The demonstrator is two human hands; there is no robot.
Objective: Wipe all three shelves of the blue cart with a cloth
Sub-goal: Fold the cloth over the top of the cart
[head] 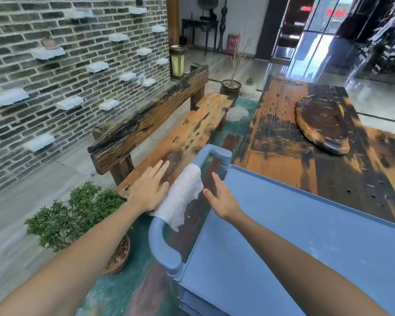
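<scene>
The blue cart's top shelf fills the lower right, and only this shelf shows. A white cloth hangs draped over the cart's blue handle at its left end. My left hand lies flat with fingers spread, touching the cloth's left side. On the cloth's right, my right hand hovers with fingers apart, fingertips just beside the hanging edge. Neither hand grips anything.
A rough wooden bench stands just left of the cart. A potted green shrub sits on the floor at lower left. A long wooden table with a dark carved tray lies behind the cart. A brick wall runs along the left.
</scene>
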